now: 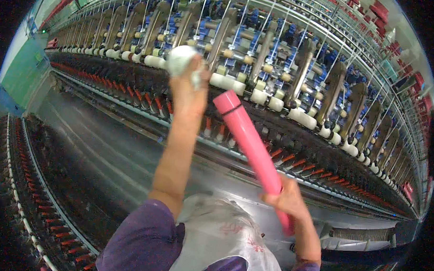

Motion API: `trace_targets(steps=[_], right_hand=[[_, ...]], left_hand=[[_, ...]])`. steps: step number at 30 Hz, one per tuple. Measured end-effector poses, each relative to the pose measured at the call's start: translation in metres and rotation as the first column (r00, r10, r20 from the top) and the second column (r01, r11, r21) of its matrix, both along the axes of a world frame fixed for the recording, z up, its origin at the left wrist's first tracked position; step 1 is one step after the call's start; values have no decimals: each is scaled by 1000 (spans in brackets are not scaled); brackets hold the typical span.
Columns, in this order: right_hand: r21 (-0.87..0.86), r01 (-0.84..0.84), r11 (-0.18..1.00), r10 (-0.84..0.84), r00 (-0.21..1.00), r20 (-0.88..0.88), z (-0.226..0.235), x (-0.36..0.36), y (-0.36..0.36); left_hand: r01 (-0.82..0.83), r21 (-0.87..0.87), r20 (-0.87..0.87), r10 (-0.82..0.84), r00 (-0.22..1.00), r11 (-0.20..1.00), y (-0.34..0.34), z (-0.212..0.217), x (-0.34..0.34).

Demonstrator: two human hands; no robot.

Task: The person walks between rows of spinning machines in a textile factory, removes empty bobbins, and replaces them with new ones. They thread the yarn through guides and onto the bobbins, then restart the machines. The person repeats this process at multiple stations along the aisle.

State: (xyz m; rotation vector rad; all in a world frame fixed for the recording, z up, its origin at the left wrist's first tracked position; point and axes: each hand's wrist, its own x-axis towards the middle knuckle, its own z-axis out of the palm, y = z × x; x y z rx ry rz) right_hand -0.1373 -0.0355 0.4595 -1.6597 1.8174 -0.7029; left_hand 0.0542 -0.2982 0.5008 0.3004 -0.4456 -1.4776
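Observation:
My left hand (188,77) is raised to the row of rollers on a long spinning frame (258,46). It is closed around a rounded white wad of what looks like fibre (180,58), with more white showing beside the fingers; motion blurs it. Lower and to the right, my right hand (286,197) grips a long pink tube (250,136) near its lower end. The tube slants up and left, and a black band circles it near its upper end. That upper end is close to the white rollers (227,83), to the right of my left forearm.
Orange-red bobbins (156,103) line the machine below the rollers. Thin upright rods (207,15) stand along its top. A second bobbin row (56,225) runs down the left side. Grey floor (92,136) lies between them. A ribbed grey part (361,234) sits at lower right.

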Motion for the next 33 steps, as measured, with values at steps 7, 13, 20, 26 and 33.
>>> trace_targets(steps=[7, 13, 20, 26, 33], right_hand=[[-507, -231, 830, -222, 699, -680, 63, 13, -168], [-658, -376, 652, -317, 654, -687, 29, 33, -313], [-841, -156, 519, -339, 865, -369, -7, 60, -318], [-595, -342, 727, -304, 617, -726, 1, -34, -85], [-979, 134, -153, -859, -508, 65, 143, -22, 400]], left_hand=[[315, 17, 806, -199, 557, 949, 56, -173, 61], [873, 459, 811, -477, -337, 164, 154, -268, 80], [898, 425, 886, -259, -386, 117, 97, -261, 4], [951, 309, 951, 15, -309, 1, 95, -234, -115], [894, 344, 932, 218, -289, -288, 204, -216, -173]])
